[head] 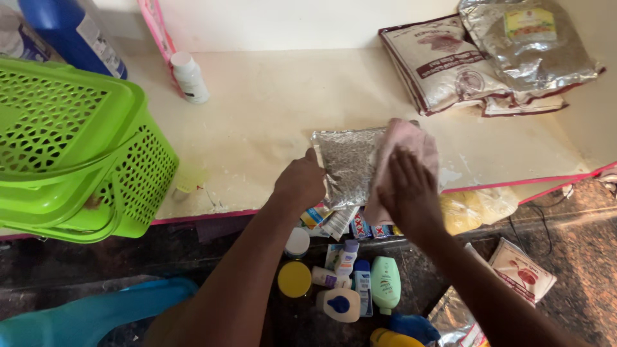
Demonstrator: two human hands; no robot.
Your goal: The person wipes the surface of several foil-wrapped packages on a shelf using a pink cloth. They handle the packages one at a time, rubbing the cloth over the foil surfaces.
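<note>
Wiping step, by the look of it: the left hand (299, 183) pinched the clear plastic seed pouch (347, 166) on the cream shelf (257, 109), while the right hand (411, 193), fingers spread flat, pressed a pink cloth (405, 144) against the pouch's right edge. A steadier grip seemed needed next.

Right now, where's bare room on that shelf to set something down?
Free: the cream shelf between the white bottle and the grain packets, above the seed pouch. Also right of the pink cloth. Crowded: left side under the green basket; lower ledge of toiletry bottles.
</note>
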